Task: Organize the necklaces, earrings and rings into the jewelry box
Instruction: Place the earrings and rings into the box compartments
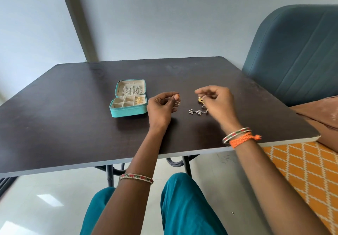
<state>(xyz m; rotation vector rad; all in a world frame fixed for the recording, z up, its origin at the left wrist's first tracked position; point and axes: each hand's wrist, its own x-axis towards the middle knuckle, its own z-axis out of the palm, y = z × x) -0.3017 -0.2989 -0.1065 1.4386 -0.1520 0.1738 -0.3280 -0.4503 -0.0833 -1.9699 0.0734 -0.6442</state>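
Note:
An open teal jewelry box [128,110] stands on the dark table [73,125]. Silver chains hang in its lid [130,90]. Gold pieces [139,99] lie in its right compartment, and the other compartments look bare. Just right of the box, my left hand [161,108] pinches a small silver earring [177,103] between thumb and fingers. My right hand [217,103] hovers farther right, its fingers closed on a small gold earring [200,99]. A pair of silver drop earrings [197,111] lies on the table below my right hand.
A blue-grey padded chair [296,55] stands at the table's right side, with brown cloth [321,121] on its seat. An orange patterned mat [300,172] covers the floor to the right. My knees in teal trousers are below the table's near edge.

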